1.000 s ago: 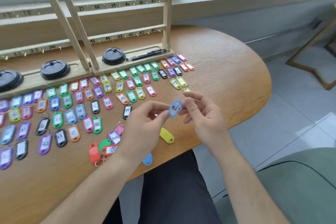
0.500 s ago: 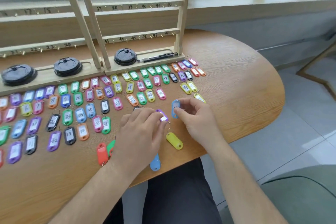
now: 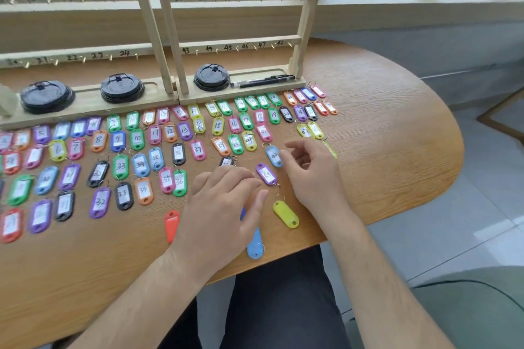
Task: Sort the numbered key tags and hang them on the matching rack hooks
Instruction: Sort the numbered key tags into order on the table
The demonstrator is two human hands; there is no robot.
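Left and centre of frame: coloured plastic key tags (image 3: 120,166) in number-ordered rows on round wooden table (image 3: 382,136), apparently staged for hanging. Lower centre: left hand (image 3: 224,207) palm down, fingers relaxed, over unsorted tags. Right of it: light-blue oval tag marked 42 (image 3: 274,155) lying free, likely placed by number. Right hand (image 3: 312,176) loosely curled, empty, just beside it.

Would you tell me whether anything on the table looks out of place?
Three tags lie apart from the rows, near the front of the table, no number showing: a yellow tag, a red tag and a blue tag. The blue one sits very close to the edge.
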